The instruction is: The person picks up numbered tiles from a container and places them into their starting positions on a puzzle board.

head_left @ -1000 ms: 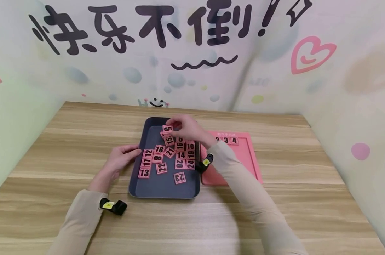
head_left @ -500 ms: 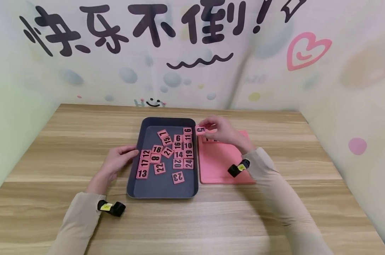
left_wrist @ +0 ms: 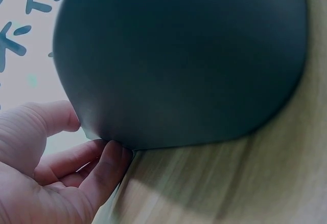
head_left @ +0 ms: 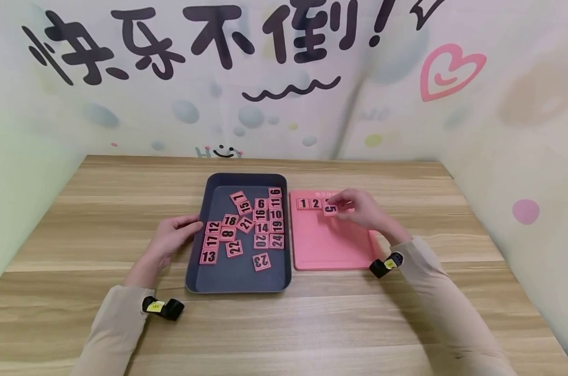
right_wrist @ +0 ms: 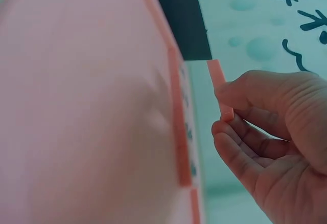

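My right hand [head_left: 363,213] pinches a pink number tile [head_left: 330,210] marked 5 between thumb and fingers. It hovers over the pink puzzle board [head_left: 331,245], overlapping the 3 tile in the head view. In the right wrist view the tile [right_wrist: 218,83] appears edge-on, apart from the board. Tiles 1 [head_left: 303,203] and 2 [head_left: 315,203] lie in the board's top row; the hand hides the spot where 4 lay. My left hand [head_left: 168,239] grips the left edge of the dark tray [head_left: 237,284], thumb at the rim [left_wrist: 76,124] and fingertips lower on its side.
Several loose number tiles lie in the tray, some turned sideways or upside down, such as 23 [head_left: 261,261] and 22 [head_left: 234,248]. The tray stands just left of the board on a wooden table [head_left: 265,334]. A printed wall covering [head_left: 148,125] rises behind the table.
My right hand has carried the 5 tile from the upper part of the tray rightward over the board. My left hand has stayed at the tray's edge. The view has shifted slightly.
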`<act>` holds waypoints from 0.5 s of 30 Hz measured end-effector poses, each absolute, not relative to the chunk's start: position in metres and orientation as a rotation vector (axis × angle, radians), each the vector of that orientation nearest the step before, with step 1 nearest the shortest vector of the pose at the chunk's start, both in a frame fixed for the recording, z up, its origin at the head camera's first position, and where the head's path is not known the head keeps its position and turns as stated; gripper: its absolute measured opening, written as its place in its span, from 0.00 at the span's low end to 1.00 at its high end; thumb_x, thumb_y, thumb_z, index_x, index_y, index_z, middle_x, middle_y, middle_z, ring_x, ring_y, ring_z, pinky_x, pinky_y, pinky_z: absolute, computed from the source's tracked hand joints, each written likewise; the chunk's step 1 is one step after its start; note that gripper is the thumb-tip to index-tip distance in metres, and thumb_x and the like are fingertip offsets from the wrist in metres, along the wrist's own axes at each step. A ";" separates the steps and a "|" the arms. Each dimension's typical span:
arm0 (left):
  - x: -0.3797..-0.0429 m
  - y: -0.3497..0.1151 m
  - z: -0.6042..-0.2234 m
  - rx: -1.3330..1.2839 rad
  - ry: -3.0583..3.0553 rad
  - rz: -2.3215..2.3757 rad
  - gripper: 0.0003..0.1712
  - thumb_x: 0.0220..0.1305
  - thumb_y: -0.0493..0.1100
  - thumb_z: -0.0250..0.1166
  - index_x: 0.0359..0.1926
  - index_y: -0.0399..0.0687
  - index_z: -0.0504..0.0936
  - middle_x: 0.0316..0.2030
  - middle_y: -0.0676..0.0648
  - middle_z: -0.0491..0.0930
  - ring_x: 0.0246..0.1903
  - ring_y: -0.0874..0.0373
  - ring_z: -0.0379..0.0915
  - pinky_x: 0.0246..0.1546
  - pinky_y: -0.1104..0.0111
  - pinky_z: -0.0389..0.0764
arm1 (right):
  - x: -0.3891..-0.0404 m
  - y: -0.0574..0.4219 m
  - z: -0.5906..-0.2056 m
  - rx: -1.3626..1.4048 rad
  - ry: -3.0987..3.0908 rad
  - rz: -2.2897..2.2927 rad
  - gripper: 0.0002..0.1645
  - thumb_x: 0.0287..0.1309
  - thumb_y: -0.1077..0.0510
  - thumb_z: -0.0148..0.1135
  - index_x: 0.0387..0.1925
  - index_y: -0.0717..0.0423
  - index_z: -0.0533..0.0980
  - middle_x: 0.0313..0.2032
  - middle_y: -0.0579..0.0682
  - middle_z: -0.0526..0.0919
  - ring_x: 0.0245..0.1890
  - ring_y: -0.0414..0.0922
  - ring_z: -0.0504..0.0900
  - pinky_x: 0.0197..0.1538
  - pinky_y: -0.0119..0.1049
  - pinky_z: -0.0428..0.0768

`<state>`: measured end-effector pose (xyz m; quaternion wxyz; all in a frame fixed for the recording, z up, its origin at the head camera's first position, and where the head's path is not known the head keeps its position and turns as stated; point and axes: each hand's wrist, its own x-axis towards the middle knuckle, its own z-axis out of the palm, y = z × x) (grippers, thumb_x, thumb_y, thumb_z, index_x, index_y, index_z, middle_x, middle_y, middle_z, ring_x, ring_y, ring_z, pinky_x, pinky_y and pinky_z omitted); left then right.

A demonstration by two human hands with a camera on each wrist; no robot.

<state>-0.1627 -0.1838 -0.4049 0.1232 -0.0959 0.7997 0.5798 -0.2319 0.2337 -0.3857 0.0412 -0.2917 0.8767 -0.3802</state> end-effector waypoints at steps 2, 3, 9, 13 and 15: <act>-0.162 -0.184 -0.405 -0.282 2.338 1.687 0.28 0.67 0.45 0.57 0.63 0.33 0.67 0.61 0.34 0.67 0.60 0.46 0.63 0.59 0.58 0.66 | -0.229 0.238 -0.388 -0.870 2.662 -1.170 0.17 0.45 0.75 0.65 0.42 0.73 0.77 0.38 0.63 0.81 0.39 0.55 0.79 0.46 0.46 0.79; -0.162 -0.184 -0.405 -0.281 2.341 1.684 0.28 0.67 0.45 0.57 0.63 0.33 0.67 0.61 0.34 0.67 0.60 0.47 0.63 0.59 0.59 0.67 | -0.228 0.241 -0.390 -0.853 2.659 -1.164 0.17 0.45 0.75 0.65 0.42 0.73 0.78 0.38 0.62 0.81 0.39 0.55 0.79 0.46 0.45 0.79; -0.162 -0.184 -0.404 -0.275 2.345 1.682 0.28 0.67 0.45 0.57 0.63 0.33 0.67 0.61 0.34 0.67 0.59 0.47 0.64 0.58 0.61 0.68 | -0.221 0.250 -0.395 -0.754 2.644 -1.077 0.18 0.45 0.72 0.68 0.43 0.67 0.79 0.39 0.57 0.82 0.39 0.51 0.81 0.45 0.41 0.80; -0.162 -0.184 -0.404 -0.272 2.343 1.686 0.28 0.67 0.45 0.57 0.63 0.33 0.67 0.61 0.34 0.67 0.59 0.47 0.64 0.58 0.61 0.67 | -0.219 0.255 -0.397 -0.744 2.627 -1.049 0.18 0.46 0.71 0.68 0.42 0.66 0.79 0.40 0.57 0.82 0.40 0.51 0.81 0.44 0.41 0.80; -0.162 -0.184 -0.404 -0.274 2.341 1.690 0.28 0.67 0.45 0.57 0.63 0.33 0.67 0.61 0.34 0.67 0.60 0.47 0.63 0.58 0.60 0.67 | -0.219 0.256 -0.398 -0.754 2.629 -1.044 0.17 0.45 0.71 0.68 0.42 0.67 0.79 0.40 0.57 0.82 0.40 0.51 0.81 0.44 0.41 0.80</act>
